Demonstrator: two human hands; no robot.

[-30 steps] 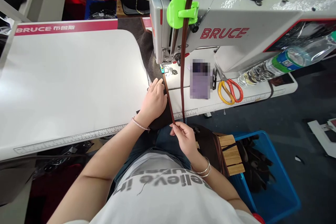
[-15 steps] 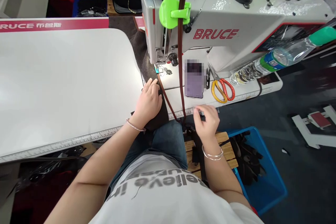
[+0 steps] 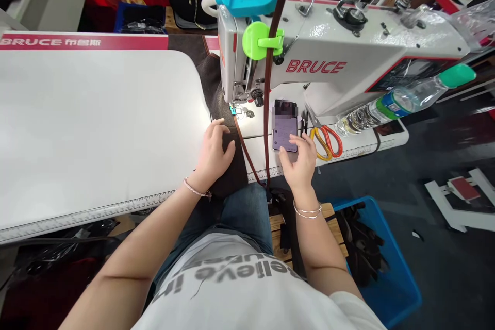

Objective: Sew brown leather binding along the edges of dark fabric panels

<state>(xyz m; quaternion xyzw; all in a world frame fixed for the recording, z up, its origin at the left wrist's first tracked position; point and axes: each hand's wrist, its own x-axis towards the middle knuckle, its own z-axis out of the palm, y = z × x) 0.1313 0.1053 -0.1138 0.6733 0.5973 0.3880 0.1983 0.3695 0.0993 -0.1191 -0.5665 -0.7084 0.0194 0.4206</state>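
Observation:
My left hand (image 3: 215, 153) lies on dark fabric (image 3: 234, 170) at the table's front edge, its fingers apart, just below the needle area of the sewing machine (image 3: 313, 46). Over the lower right part of a phone (image 3: 285, 131) is my right hand (image 3: 300, 164), with thumb and fingers spread and nothing held. A brown strip (image 3: 267, 93) hangs down in front of the machine, loops near my lap and runs back up to the presser foot (image 3: 232, 110). Part of the fabric passes behind the machine head.
Scissors (image 3: 328, 142) with yellow and red handles lie right of the phone, beside a water bottle (image 3: 390, 105). A blue bin (image 3: 398, 273) with dark pieces stands at the lower right. The white table (image 3: 100, 124) extends left.
My right hand has moved up from the table's front edge onto the phone, and its fingers have opened. My left hand stays on the fabric with its fingers a little more spread. The view has shifted slightly.

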